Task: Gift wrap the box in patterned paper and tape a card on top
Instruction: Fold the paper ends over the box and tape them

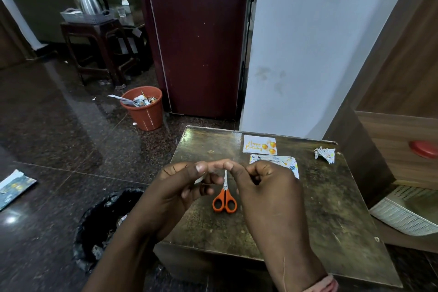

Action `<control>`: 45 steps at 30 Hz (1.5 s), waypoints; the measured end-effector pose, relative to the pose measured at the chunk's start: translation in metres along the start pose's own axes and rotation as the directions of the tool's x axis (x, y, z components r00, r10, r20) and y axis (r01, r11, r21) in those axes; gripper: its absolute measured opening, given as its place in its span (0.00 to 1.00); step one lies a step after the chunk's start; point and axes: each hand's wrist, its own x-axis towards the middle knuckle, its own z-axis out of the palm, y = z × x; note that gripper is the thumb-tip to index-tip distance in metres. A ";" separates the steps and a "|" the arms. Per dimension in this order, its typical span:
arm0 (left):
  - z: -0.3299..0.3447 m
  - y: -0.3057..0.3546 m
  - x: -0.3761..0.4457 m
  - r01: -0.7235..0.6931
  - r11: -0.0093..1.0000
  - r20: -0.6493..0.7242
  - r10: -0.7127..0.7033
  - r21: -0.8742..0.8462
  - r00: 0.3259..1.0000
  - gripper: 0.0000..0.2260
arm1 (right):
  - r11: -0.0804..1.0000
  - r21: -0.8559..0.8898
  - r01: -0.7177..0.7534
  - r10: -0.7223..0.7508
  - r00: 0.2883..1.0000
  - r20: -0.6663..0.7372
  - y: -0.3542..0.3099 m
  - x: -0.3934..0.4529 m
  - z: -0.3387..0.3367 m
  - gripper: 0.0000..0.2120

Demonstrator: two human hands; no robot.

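Note:
Both hands hover together over the brown table, fingertips meeting. My left hand pinches a small pale strip, seemingly tape, and my right hand pinches at the same spot with its fingers curled. Orange-handled scissors lie shut on the table just beneath the fingertips. Behind my right hand lies a flat item in patterned paper, partly hidden. A white "Happy Birthday" card with gold balloons lies beyond it at the far edge.
A crumpled scrap of patterned paper sits at the table's far right. On the floor stand an orange bin full of scraps and a black-bagged bin at the left. A white woven basket is on the right.

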 end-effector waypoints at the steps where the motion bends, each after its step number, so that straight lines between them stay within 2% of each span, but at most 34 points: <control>1: -0.001 0.002 0.000 0.024 1.000 -0.005 -0.024 0.018 1.000 0.13 | 0.999 -0.050 0.009 -0.008 1.000 0.019 0.003 -0.001 0.003 0.22; 5: -0.015 -0.001 0.005 0.052 0.997 -0.100 -0.057 -0.050 0.993 0.23 | 0.944 -0.322 0.078 -0.038 0.991 0.130 0.021 -0.011 0.028 0.19; 8: -0.021 -0.005 0.006 0.044 0.995 -0.119 -0.054 -0.091 0.991 0.25 | 0.878 -0.467 0.105 -0.019 0.983 0.185 0.031 -0.021 0.045 0.18; 11: -0.021 -0.006 0.007 0.056 0.993 -0.087 -0.066 -0.104 0.994 0.25 | 0.866 -0.493 0.079 0.044 0.972 0.232 0.037 -0.025 0.051 0.18; 15: -0.022 -0.006 0.008 0.063 0.992 -0.059 -0.069 -0.110 0.996 0.26 | 0.864 -0.500 0.057 0.042 0.982 0.183 0.043 -0.024 0.055 0.17; 18: -0.019 -0.005 0.007 0.071 0.989 -0.084 -0.082 -0.126 0.993 0.23 | 0.830 -0.557 0.033 0.096 0.975 0.199 0.041 -0.023 0.055 0.17; 23: -0.020 -0.002 0.007 0.070 0.985 -0.130 -0.091 -0.156 0.987 0.23 | 0.750 -0.659 0.062 0.170 0.944 0.283 0.032 -0.025 0.052 0.08; 27: -0.020 -0.002 0.009 0.055 0.986 -0.184 -0.084 -0.155 0.979 0.23 | 0.721 -0.690 0.061 0.248 0.908 0.339 0.019 -0.029 0.039 0.08; 28: -0.019 -0.001 0.009 0.052 0.986 -0.208 -0.085 -0.159 0.974 0.23 | 0.741 -0.670 0.046 0.263 0.898 0.354 0.018 -0.028 0.037 0.08; 30: -0.020 -0.002 0.009 0.045 0.984 -0.244 -0.086 -0.171 0.966 0.23 | 0.809 -0.587 -0.019 0.302 0.871 0.387 0.021 -0.023 0.035 0.15; 33: -0.020 0.000 0.010 0.027 0.985 -0.288 -0.077 -0.173 0.955 0.23 | 0.942 -0.279 -0.186 0.300 0.837 0.457 0.025 -0.014 0.033 0.18; 37: -0.022 0.000 0.011 -0.007 0.984 -0.327 -0.053 -0.179 0.944 0.23 | 0.939 0.042 -0.342 0.279 0.824 0.493 0.017 -0.011 0.033 0.12; 39: -0.024 -0.002 0.013 -0.014 0.984 -0.353 -0.051 -0.180 0.934 0.22 | 0.892 0.177 -0.415 0.279 0.816 0.507 0.015 -0.013 0.038 0.14; 40: -0.024 -0.003 0.013 -0.014 0.984 -0.359 -0.052 -0.178 0.932 0.22 | 0.832 0.280 -0.478 0.293 0.808 0.511 0.015 -0.013 0.041 0.14; 43: -0.024 -0.006 0.015 -0.009 0.983 -0.368 -0.060 -0.184 0.928 0.22 | 0.510 0.557 -0.655 0.296 0.742 0.602 0.009 -0.009 0.041 0.09; 45: -0.024 -0.007 0.016 -0.010 0.983 -0.368 -0.059 -0.184 0.928 0.22 | 0.425 0.595 -0.682 0.276 0.724 0.632 0.005 -0.007 0.036 0.09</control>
